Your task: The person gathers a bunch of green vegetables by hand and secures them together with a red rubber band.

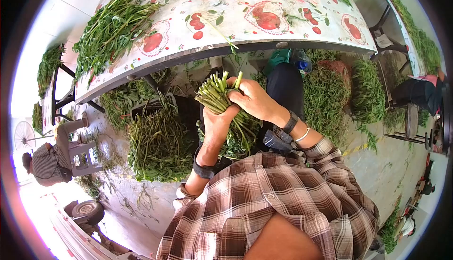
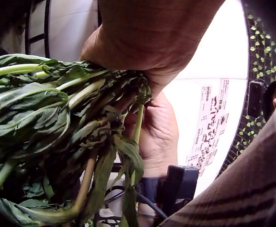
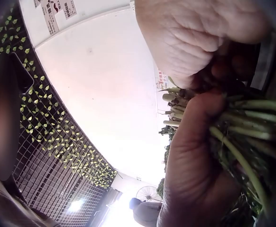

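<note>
A thick bunch of leafy green stems (image 1: 214, 92) is held up before the checked shirt, stem ends toward the table and leaves hanging back toward the lap. My left hand (image 1: 219, 124) grips it from the left side, thumb lying across the stems. From the right, my right hand (image 1: 257, 100) curls its fingers round the stems just below their ends. In the left wrist view the bunch's drooping leaves (image 2: 34, 113) fill the left side, with the right hand (image 2: 159, 130) behind them. The right wrist view shows the left hand (image 3: 192, 142) wrapped about the stems, fingertips partly hidden.
Ahead stands a table with a fruit-print cover (image 1: 222, 19), a heap of greens (image 1: 113, 26) on its left. A crate piled with greens (image 1: 158, 139) sits at left; more heaps (image 1: 325, 99) lie at right. Another person (image 1: 49, 163) is near a plastic stool (image 1: 85, 158).
</note>
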`<act>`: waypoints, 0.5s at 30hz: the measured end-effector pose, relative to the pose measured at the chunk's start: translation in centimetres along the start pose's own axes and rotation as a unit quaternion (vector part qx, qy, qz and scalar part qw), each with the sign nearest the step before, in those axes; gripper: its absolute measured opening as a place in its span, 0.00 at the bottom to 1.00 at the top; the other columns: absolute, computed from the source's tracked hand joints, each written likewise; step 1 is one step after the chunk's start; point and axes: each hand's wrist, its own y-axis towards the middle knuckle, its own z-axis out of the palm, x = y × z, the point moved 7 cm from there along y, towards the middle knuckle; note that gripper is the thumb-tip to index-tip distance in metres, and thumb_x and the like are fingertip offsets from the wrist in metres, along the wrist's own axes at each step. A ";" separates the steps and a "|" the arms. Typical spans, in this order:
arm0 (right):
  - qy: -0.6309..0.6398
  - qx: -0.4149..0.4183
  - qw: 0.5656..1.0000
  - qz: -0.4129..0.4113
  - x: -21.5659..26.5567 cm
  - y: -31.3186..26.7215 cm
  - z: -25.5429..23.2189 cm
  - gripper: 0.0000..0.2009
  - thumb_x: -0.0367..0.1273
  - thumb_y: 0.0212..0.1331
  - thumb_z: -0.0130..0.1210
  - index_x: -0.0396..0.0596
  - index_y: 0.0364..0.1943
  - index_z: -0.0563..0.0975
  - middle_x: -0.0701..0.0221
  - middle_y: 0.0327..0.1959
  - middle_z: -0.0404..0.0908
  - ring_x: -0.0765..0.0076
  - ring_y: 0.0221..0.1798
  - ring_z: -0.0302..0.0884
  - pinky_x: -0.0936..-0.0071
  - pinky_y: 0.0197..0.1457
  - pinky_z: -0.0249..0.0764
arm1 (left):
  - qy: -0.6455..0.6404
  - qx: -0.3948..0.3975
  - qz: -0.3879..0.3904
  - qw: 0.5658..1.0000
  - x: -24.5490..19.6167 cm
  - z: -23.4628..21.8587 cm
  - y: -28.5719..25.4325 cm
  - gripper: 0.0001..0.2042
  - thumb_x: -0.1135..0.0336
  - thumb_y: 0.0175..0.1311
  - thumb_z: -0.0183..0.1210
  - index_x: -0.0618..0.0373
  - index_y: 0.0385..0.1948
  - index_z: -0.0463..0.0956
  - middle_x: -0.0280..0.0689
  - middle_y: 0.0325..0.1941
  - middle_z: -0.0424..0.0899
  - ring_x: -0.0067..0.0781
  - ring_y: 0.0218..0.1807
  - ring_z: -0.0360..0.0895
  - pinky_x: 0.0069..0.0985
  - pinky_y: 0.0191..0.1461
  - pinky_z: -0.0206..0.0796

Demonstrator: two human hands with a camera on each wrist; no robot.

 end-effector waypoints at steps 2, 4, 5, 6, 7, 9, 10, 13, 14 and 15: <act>0.007 0.003 1.000 0.005 -0.2 0.0 0.1 0.10 0.25 0.60 0.49 0.35 0.44 0.73 0.68 0.30 0.78 0.82 0.35 0.69 0.77 0.41 0.70 | -0.001 0.002 0.001 1.000 0.0 0.0 0.0 0.14 0.76 0.49 0.61 0.63 0.40 0.77 0.30 0.39 0.80 0.19 0.40 0.75 0.20 0.46 0.68; 0.015 0.005 1.000 0.009 -0.4 0.0 0.2 0.10 0.25 0.60 0.49 0.35 0.44 0.73 0.68 0.31 0.78 0.82 0.35 0.69 0.78 0.41 0.70 | -0.006 -0.001 -0.003 1.000 0.1 0.0 0.0 0.13 0.76 0.50 0.61 0.63 0.40 0.77 0.30 0.39 0.80 0.19 0.40 0.76 0.20 0.45 0.68; 0.015 0.005 1.000 0.008 -0.5 0.0 0.2 0.10 0.25 0.60 0.49 0.35 0.44 0.73 0.69 0.31 0.78 0.82 0.35 0.69 0.78 0.41 0.70 | -0.006 -0.001 -0.003 1.000 0.1 0.0 0.0 0.13 0.76 0.50 0.61 0.63 0.40 0.77 0.30 0.39 0.80 0.19 0.40 0.76 0.20 0.45 0.68; 0.014 0.004 1.000 0.006 -0.5 0.0 0.2 0.10 0.25 0.60 0.49 0.35 0.45 0.73 0.69 0.31 0.78 0.82 0.35 0.69 0.78 0.41 0.70 | -0.005 -0.002 -0.003 1.000 0.1 0.0 0.0 0.13 0.76 0.50 0.61 0.63 0.40 0.77 0.30 0.39 0.80 0.19 0.40 0.76 0.20 0.45 0.68; 0.014 0.004 1.000 0.006 -0.5 0.0 0.2 0.10 0.25 0.60 0.49 0.35 0.45 0.73 0.69 0.31 0.78 0.82 0.35 0.69 0.78 0.41 0.70 | -0.004 -0.004 -0.004 1.000 0.1 -0.1 0.0 0.13 0.76 0.50 0.60 0.63 0.40 0.77 0.30 0.38 0.80 0.19 0.39 0.76 0.19 0.45 0.68; 0.006 0.002 1.000 0.001 -0.2 0.0 0.1 0.10 0.25 0.60 0.49 0.35 0.44 0.73 0.69 0.31 0.78 0.82 0.35 0.69 0.78 0.40 0.70 | -0.016 -0.004 -0.002 1.000 0.3 -0.1 0.0 0.13 0.76 0.50 0.60 0.63 0.39 0.77 0.30 0.38 0.80 0.19 0.39 0.76 0.19 0.44 0.68; 0.006 0.002 1.000 0.001 -0.2 0.0 0.1 0.10 0.25 0.60 0.49 0.35 0.44 0.73 0.69 0.31 0.78 0.82 0.35 0.69 0.78 0.40 0.70 | -0.027 -0.004 0.000 1.000 0.3 -0.1 0.0 0.13 0.76 0.50 0.60 0.63 0.39 0.77 0.30 0.38 0.80 0.19 0.39 0.76 0.19 0.44 0.68; 0.005 -0.003 1.000 -0.003 -0.3 0.0 0.1 0.10 0.25 0.60 0.49 0.35 0.44 0.73 0.69 0.30 0.78 0.82 0.34 0.69 0.78 0.40 0.70 | -0.026 -0.003 0.000 1.000 0.2 0.0 0.0 0.12 0.76 0.50 0.60 0.63 0.39 0.77 0.30 0.37 0.80 0.19 0.38 0.75 0.19 0.43 0.68; 0.006 -0.002 1.000 -0.001 -0.2 0.0 0.0 0.10 0.25 0.60 0.49 0.35 0.44 0.73 0.69 0.30 0.78 0.82 0.34 0.69 0.78 0.40 0.70 | -0.026 -0.003 0.000 1.000 0.2 -0.1 0.0 0.12 0.76 0.50 0.60 0.63 0.39 0.77 0.30 0.37 0.80 0.19 0.38 0.75 0.19 0.43 0.68; 0.007 -0.002 1.000 0.000 -0.2 0.0 0.0 0.10 0.25 0.60 0.49 0.35 0.44 0.73 0.69 0.30 0.78 0.82 0.34 0.69 0.78 0.40 0.70 | -0.018 -0.003 -0.005 1.000 0.2 -0.1 0.0 0.12 0.76 0.49 0.61 0.63 0.39 0.77 0.30 0.37 0.80 0.19 0.38 0.75 0.19 0.43 0.68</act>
